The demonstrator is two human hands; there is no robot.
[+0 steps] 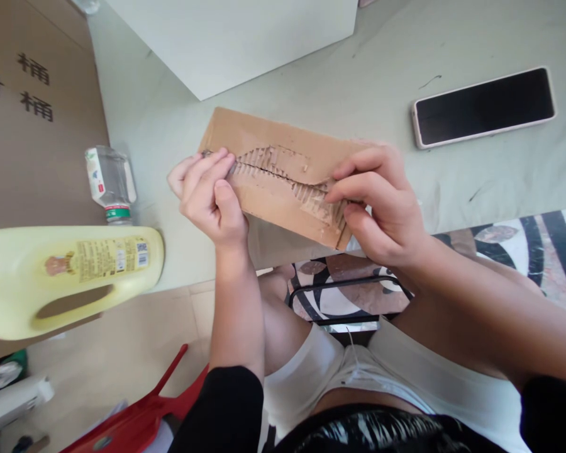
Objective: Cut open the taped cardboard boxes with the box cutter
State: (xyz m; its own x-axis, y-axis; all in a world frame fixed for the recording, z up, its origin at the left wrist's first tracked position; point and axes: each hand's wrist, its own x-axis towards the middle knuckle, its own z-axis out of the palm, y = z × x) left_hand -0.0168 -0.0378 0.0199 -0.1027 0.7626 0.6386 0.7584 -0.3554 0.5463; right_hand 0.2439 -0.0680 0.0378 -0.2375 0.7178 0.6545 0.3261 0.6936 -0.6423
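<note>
A small brown cardboard box (264, 207) is held up between both hands, above the near edge of the table. Its upper face is torn along the middle seam, and ridged corrugation shows there. My left hand (212, 198) grips the box's left end, fingers on top at the end of the seam. At the right end, my right hand (382, 201) has its fingers and thumb closed on the torn edge of the flap. The underside and the inside of the box are hidden.
A phone (483, 107) lies on the pale table (311, 88) at the right. A clear bottle (110, 179) and a yellow jug (70, 277) are at the left, by a large carton (38, 170). A white panel-like object (245, 38) covers the back. Below left is a red chair (155, 409).
</note>
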